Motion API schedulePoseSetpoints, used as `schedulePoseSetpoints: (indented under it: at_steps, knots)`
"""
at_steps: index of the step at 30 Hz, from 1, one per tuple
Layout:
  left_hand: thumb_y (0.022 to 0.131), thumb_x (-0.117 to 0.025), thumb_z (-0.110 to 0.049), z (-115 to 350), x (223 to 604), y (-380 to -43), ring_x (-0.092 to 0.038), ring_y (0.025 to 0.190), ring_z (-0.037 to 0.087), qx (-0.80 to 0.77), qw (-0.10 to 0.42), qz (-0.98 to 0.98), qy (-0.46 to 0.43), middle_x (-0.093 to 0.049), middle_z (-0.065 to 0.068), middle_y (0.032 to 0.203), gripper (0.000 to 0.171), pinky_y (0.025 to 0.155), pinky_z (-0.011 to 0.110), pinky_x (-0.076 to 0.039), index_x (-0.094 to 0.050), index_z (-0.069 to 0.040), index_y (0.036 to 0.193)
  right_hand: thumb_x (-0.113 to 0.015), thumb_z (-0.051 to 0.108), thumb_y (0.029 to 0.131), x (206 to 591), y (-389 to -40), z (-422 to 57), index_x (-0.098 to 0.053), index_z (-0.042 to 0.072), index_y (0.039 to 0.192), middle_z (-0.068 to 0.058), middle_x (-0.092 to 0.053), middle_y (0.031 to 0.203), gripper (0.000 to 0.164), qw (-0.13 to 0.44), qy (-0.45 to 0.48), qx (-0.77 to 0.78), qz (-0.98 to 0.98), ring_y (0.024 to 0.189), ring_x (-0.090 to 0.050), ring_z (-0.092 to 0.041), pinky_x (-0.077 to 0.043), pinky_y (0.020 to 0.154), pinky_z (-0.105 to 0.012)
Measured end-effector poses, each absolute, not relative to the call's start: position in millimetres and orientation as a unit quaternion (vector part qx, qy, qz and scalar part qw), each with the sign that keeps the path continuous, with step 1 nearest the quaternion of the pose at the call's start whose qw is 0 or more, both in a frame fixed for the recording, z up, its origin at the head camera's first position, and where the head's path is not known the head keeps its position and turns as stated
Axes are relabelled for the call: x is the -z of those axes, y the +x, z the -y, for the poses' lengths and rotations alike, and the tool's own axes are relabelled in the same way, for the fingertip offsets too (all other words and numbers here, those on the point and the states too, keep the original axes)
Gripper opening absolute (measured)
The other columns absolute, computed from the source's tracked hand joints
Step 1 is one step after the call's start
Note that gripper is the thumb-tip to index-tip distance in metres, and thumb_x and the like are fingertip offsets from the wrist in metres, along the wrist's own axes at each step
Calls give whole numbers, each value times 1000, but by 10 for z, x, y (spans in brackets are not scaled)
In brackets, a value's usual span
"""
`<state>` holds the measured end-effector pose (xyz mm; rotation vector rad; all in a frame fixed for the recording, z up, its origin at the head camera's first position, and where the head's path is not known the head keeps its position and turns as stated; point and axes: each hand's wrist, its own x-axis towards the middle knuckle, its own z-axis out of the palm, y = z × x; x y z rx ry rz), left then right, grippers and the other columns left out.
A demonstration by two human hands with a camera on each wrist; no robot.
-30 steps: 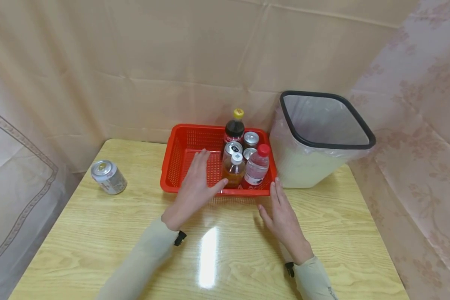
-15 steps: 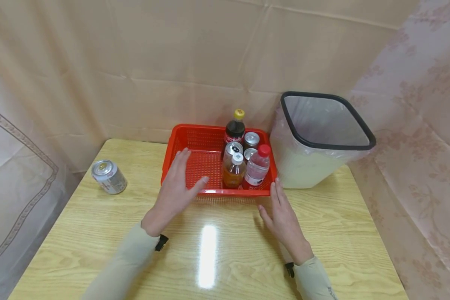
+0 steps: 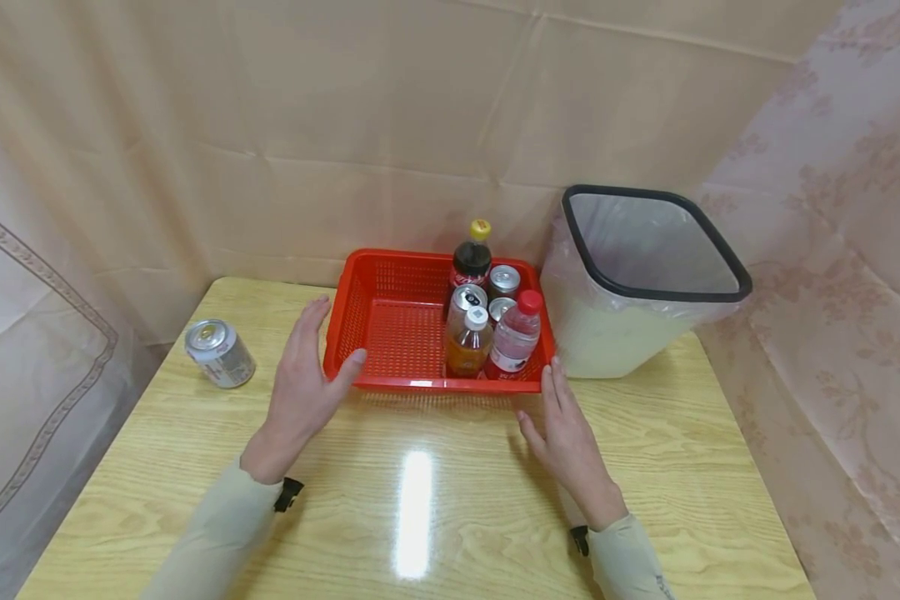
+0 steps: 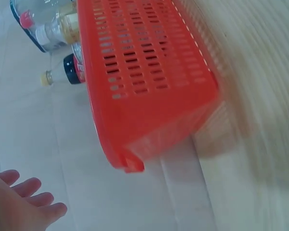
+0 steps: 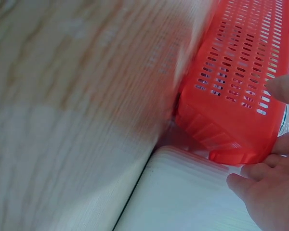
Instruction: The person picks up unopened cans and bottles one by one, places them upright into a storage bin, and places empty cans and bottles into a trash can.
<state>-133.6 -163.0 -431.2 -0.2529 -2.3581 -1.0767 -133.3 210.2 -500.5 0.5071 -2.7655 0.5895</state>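
Note:
A red plastic basket point(image 3: 405, 385) stands at the back of the table. Grouped in its right half are a cola bottle with a yellow cap point(image 3: 471, 260), a bottle of amber drink point(image 3: 468, 350), a red-capped bottle point(image 3: 516, 333) and several cans. My left hand point(image 3: 300, 387) is by the basket's front left corner, fingers extended and thumb spread, holding nothing. In the left wrist view a gap shows between that hand and the basket. At the front right corner my right hand point(image 3: 570, 437) has its straight fingers against the basket's side.
A silver can point(image 3: 220, 353) stands alone on the table's left. Right of the basket, close beside it, is a lined waste bin point(image 3: 607, 325) with a black rim. Beige cloth point(image 3: 300, 167) hangs behind the table point(image 3: 330, 533).
My left hand has moved left, from over the basket to beside its left end. My right hand has stayed at the right corner. The basket looks almost unmoved.

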Motion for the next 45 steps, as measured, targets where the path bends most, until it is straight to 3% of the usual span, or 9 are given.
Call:
schedulePoseSetpoints:
  at_steps: [17,25,37,45]
  knots:
    - [93,-70,-27,1931,4431,-1245,-36,148,38,420,353,833,-78,-43,21,158,72,120,57,-32,-42,5,151,-75,25,96,4988,-1334,-2103,-27,-12,157,-24,-13,170,86,123,170,-213,954,154,-22,-41,-29,120,-58]
    - [95,-67,-52,2159,4471,-1219,-36,148,39,417,420,804,-67,-46,22,153,80,123,51,-27,-46,7,144,-75,24,95,5017,-1349,-2096,-27,-12,157,-27,-17,169,87,129,176,-209,953,153,-25,-43,-30,119,-59]
    - [86,-73,-58,2482,4538,-1279,-32,149,41,405,494,769,-13,-44,28,150,91,125,47,-22,-48,11,139,-76,22,94,5003,-1349,-2098,-29,-14,155,-27,-17,168,85,141,183,-212,950,153,-26,-43,-32,118,-60]
    - [76,-82,-29,2717,4631,-1245,-28,152,32,425,464,776,46,-37,23,157,87,125,37,-19,-45,8,144,-76,23,95,4994,-1331,-2101,-26,-13,157,-27,-16,168,87,136,180,-212,951,153,-26,-43,-31,118,-60]
